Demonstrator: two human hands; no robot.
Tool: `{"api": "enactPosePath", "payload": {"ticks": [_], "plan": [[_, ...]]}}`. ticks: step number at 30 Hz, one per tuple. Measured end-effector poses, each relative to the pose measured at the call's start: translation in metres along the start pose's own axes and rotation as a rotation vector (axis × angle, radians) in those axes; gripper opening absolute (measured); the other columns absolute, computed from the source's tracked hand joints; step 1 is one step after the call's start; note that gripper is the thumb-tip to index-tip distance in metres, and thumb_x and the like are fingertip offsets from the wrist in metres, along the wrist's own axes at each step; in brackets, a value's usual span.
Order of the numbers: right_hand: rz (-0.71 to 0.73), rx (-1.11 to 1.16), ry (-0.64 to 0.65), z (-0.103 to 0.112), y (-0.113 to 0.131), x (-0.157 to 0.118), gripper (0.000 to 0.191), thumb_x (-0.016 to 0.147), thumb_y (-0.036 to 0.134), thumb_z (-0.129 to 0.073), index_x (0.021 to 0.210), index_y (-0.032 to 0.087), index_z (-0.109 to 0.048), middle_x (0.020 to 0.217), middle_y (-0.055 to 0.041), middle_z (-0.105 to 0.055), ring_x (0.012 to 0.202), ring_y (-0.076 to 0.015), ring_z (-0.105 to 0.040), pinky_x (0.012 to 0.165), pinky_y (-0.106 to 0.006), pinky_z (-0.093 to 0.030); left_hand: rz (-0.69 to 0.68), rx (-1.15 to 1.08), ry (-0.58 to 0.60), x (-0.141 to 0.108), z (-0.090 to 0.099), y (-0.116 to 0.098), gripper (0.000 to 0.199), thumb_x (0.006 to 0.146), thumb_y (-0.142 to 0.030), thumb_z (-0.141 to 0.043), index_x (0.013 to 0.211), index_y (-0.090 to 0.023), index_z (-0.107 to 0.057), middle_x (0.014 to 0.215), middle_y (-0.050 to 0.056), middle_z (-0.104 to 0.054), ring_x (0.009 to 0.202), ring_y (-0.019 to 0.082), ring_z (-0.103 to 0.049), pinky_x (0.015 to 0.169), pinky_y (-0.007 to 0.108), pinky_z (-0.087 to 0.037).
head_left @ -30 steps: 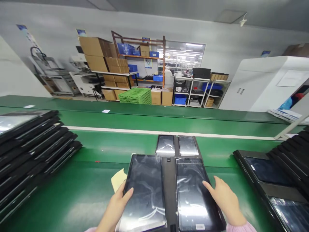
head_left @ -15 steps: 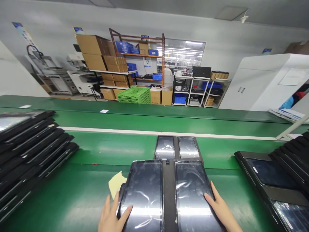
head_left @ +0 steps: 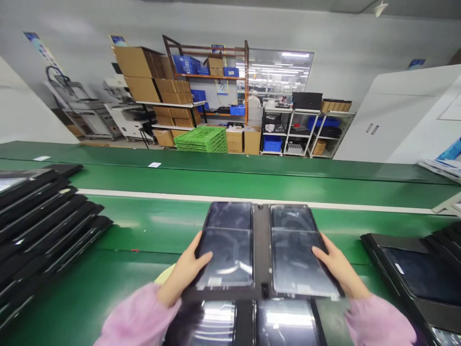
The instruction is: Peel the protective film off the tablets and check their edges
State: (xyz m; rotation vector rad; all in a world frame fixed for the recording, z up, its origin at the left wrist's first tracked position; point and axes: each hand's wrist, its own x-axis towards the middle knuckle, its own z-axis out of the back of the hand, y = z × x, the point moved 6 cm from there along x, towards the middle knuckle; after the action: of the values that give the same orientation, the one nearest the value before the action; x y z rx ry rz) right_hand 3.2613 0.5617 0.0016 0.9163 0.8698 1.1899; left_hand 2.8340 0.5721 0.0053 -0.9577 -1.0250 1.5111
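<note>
A black tray (head_left: pixel 262 250) with two dark, film-covered screen panels side by side, the left panel (head_left: pixel 228 252) and the right panel (head_left: pixel 298 257), is held level in front of me. My left hand (head_left: pixel 190 264) grips its left edge, thumb on top of the left panel. On the opposite edge my right hand (head_left: pixel 340 266) is closed the same way, thumb over the right panel. Nearer to me, partly under the held tray, lies another black tray (head_left: pixel 245 324) with two shiny panels. A yellow paper (head_left: pixel 164 275) is partly hidden behind my left forearm.
Stacked black trays (head_left: pixel 43 221) rise at the left on the green belt (head_left: pixel 144 283). More trays with screens (head_left: pixel 414 274) lie at the right. A white rail (head_left: pixel 173 196) runs across behind. Farther back stand green crates (head_left: pixel 201 139), shelves and cartons.
Both hands have moved forward, away from me, carrying the tray with its two panels. Another tray now shows nearer to me, and the farther tray is covered. The camera view has shifted slightly.
</note>
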Motion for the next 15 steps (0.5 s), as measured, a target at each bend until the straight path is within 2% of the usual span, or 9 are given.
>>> {"api": "enactPosePath", "payload": {"ticks": [3,6,8,10,13,15], "plan": [[0.073,0.045,-0.068,0.011,0.009,0.07,0.07,0.073,0.045,-0.06,0.133,0.017,-0.042,0.129,-0.0089,-0.055,0.114,-0.0266,-0.054,0.099,-0.036,-0.041,-0.134,0.034,0.087,0.069,-0.032,-0.03,0.083,0.067,-0.033,-0.06,0.139,-0.007,-0.029,0.139,0.015,-0.044,0.125,0.028,-0.044,0.108,0.037,-0.029],[0.1,0.053,-0.073,0.009,-0.009,0.123,0.064,0.074,0.042,-0.059,0.131,0.018,-0.043,0.123,-0.0081,-0.059,0.108,-0.0245,-0.058,0.094,-0.035,-0.044,-0.16,0.042,0.13,0.123,-0.061,-0.03,0.077,0.069,-0.027,-0.058,0.139,-0.011,-0.029,0.136,0.011,-0.049,0.121,0.025,-0.049,0.105,0.033,-0.034],[0.086,0.037,-0.064,0.002,-0.032,0.145,0.062,0.075,0.042,-0.057,0.13,0.016,-0.044,0.12,-0.0089,-0.061,0.105,-0.0241,-0.059,0.091,-0.034,-0.045,-0.136,0.058,0.138,0.147,-0.077,-0.012,0.075,0.069,-0.024,-0.057,0.138,-0.012,-0.03,0.135,0.01,-0.05,0.121,0.024,-0.049,0.104,0.032,-0.034],[0.058,0.005,-0.053,-0.008,-0.06,0.156,0.061,0.075,0.042,-0.056,0.129,0.014,-0.044,0.119,-0.0104,-0.061,0.105,-0.0239,-0.059,0.091,-0.033,-0.045,-0.093,0.091,0.151,0.161,-0.093,0.016,0.075,0.07,-0.023,-0.057,0.138,-0.01,-0.03,0.135,0.012,-0.049,0.122,0.025,-0.048,0.105,0.033,-0.033],[-0.01,-0.074,-0.05,-0.024,-0.102,0.16,0.064,0.075,0.042,-0.054,0.13,0.011,-0.043,0.122,-0.0132,-0.059,0.108,-0.0241,-0.058,0.094,-0.033,-0.042,-0.025,0.168,0.202,0.167,-0.115,0.061,0.078,0.068,-0.019,-0.06,0.137,-0.002,-0.028,0.138,0.021,-0.043,0.126,0.029,-0.043,0.108,0.036,-0.028],[-0.051,-0.138,-0.073,-0.031,-0.123,0.16,0.066,0.076,0.043,-0.051,0.132,0.01,-0.041,0.124,-0.0153,-0.057,0.111,-0.025,-0.056,0.096,-0.035,-0.04,0.007,0.221,0.241,0.167,-0.127,0.082,0.08,0.066,-0.014,-0.062,0.137,0.001,-0.027,0.143,0.026,-0.033,0.132,0.031,-0.034,0.11,0.038,-0.023]]}}
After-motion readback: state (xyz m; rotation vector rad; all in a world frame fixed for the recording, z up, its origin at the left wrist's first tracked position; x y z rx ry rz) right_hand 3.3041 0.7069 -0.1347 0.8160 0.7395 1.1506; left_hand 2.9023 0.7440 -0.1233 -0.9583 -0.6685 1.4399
